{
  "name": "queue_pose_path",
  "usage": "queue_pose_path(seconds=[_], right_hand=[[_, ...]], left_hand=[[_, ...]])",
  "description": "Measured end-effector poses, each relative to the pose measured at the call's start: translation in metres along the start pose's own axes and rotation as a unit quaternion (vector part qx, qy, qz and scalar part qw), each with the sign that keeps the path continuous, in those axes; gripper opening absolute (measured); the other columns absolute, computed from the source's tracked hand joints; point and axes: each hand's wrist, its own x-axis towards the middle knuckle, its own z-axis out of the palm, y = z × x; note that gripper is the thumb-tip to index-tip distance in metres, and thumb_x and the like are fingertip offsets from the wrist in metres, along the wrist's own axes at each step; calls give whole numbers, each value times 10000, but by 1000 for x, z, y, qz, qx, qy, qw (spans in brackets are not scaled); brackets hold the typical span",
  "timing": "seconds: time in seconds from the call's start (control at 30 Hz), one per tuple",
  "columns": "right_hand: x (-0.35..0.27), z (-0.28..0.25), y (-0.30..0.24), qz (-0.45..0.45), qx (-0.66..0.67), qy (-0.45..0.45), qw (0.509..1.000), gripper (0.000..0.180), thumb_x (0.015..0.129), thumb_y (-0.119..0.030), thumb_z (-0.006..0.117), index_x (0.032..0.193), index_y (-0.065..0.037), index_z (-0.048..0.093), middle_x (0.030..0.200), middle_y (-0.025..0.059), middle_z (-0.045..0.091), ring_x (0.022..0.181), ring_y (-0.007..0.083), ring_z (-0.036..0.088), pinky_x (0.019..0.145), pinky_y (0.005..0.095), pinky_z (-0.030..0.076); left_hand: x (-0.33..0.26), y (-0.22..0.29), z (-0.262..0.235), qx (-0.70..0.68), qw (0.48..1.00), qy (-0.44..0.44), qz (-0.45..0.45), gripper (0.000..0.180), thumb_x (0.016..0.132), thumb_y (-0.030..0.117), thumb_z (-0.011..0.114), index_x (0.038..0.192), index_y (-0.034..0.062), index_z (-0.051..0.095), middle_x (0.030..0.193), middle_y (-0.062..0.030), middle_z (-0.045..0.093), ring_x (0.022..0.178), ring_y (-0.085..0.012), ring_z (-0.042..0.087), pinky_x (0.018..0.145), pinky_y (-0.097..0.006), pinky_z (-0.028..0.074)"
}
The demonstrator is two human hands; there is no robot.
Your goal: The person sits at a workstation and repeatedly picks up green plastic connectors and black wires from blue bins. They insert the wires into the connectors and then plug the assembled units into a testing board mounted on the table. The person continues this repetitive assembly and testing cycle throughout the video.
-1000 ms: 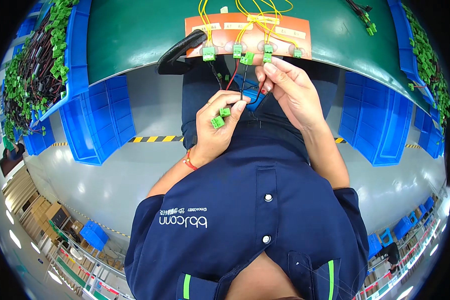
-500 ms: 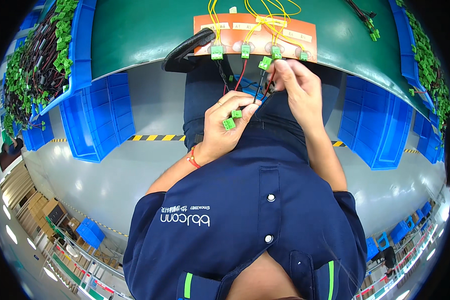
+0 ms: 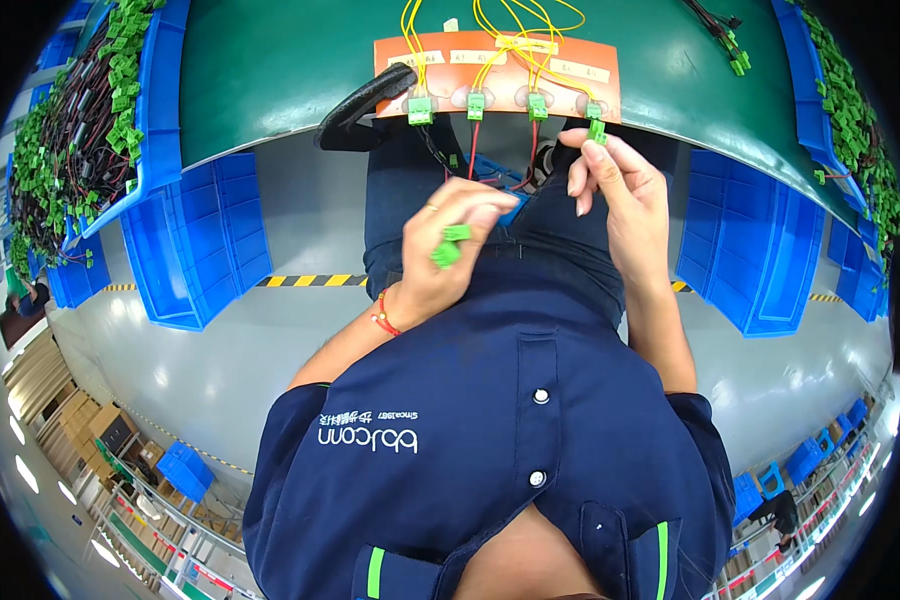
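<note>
I see left hand (image 3: 440, 255) pinching small green plastic connector blocks (image 3: 448, 245) | right hand (image 3: 615, 185) nipping another (image 3: 597, 130) | light, rigid; I'd grip the bodies, not wires

A dark navy short-sleeved work shirt (image 3: 490, 450) is worn, closed down the front by a placket with round silver snap buttons (image 3: 541, 396). White lettering is printed on the chest, and bright green vertical stripes (image 3: 375, 572) are set near the collar. Dark navy trousers are worn. A red bead bracelet (image 3: 383, 318) is seen on the left wrist, and a thin ring (image 3: 431, 208) on a left-hand finger.
</note>
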Motion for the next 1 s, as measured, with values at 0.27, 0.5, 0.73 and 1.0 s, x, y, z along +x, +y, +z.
queue_pose_path(seconds=[0.27, 0.5, 0.73, 1.0], right_hand=[[6, -5, 0, -5, -12, -21, 1000, 274, 1030, -209, 553, 1128, 5, 693, 724, -4, 596, 655, 47, 515, 581, 196, 422], [20, -12, 20, -48, -64, -9, 997, 277, 1015, -222, 582, 1109, 13, 695, 860, 33, 657, 790, 92, 579, 733, 240, 479], [-6, -1, 51, 7, -104, -266, 958, 392, 967, -185, 641, 1319, -38, 552, 1037, 49, 620, 952, 128, 584, 877, 289, 474], [-10, -64, 26, 150, 5, -216, 965, 219, 985, -196, 617, 1077, 0, 639, 687, -25, 511, 582, 43, 466, 542, 220, 430]], left_hand=[[2, -11, -11, -142, 968, 146, -146, 404, 1100, 313, 329, 1290, -10, 479, 805, -28, 544, 528, -30, 433, 476, -178, 342], [-3, -14, -7, -131, 951, -51, -274, 368, 1070, 324, 454, 1210, 33, 630, 744, 46, 495, 610, -15, 396, 549, -181, 328], [1, -13, -10, -153, 942, -112, -277, 417, 1083, 334, 410, 1075, 34, 700, 652, 34, 517, 583, -20, 392, 539, -191, 308], [4, -11, -17, -156, 939, -123, -280, 409, 1058, 319, 489, 1094, -24, 709, 650, 58, 444, 604, -38, 372, 555, -216, 288]])
